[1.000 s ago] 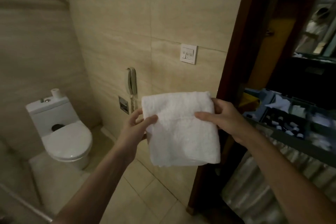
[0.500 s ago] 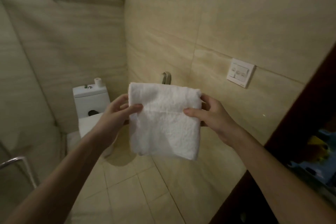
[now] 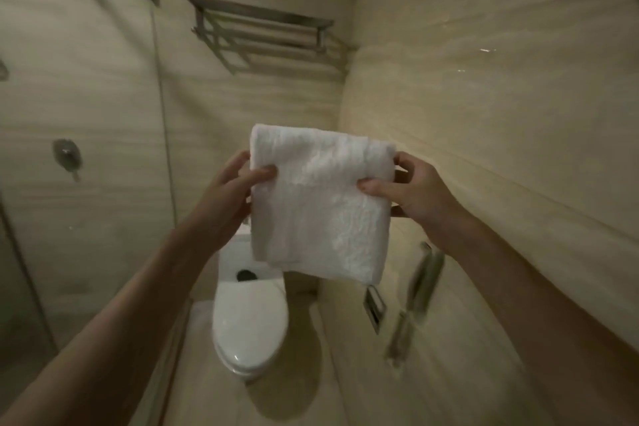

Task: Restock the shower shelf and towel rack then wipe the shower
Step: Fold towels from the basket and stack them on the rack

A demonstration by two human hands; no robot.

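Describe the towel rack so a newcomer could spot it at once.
Find the white toilet against the back wall. High above it, by the corner, hangs the towel rack. Nothing else there is a wide metal frame of parallel bars.

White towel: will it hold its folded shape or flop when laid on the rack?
Likely floppy: the white towel hangs limp below the top edge pinched by the left hand and right hand. Probably light, as mere pinches carry it. The fold may open if one hand lets go.
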